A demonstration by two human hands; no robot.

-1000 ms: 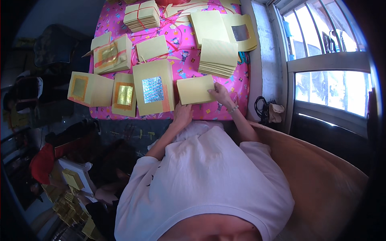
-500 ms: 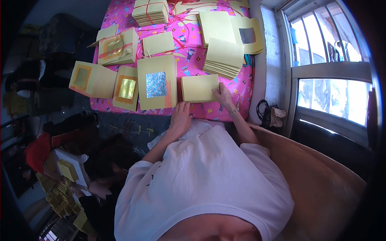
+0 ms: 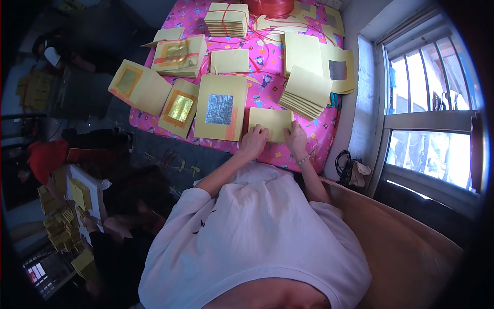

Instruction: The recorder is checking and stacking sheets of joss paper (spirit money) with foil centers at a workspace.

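A small stack of yellow paper sheets (image 3: 270, 119) lies at the near edge of the pink table, squarely before me. My left hand (image 3: 254, 142) rests at its near left edge, fingers bent over the top sheet. At the right edge, my right hand (image 3: 296, 141) grips the stack's side, with the thumb and fingers closed around the corner. Just left of the stack is a larger yellow sheet with a silver foil square (image 3: 219, 109). Beyond it, to the right, a fanned pile of yellow sheets (image 3: 306, 90) leans at an angle.
Yellow sheets with gold foil squares (image 3: 181, 108) lie along the left table edge. A bundle tied with red ribbon (image 3: 226, 20) stands at the back beside a red ribbon roll (image 3: 267, 7). A barred window (image 3: 429, 129) is on the right. People work at a white table (image 3: 98, 206) lower left.
My left hand has moved from beside the stack onto its near edge. My right hand stays at the right side. The whole view has shifted, placing the table further right and lower.
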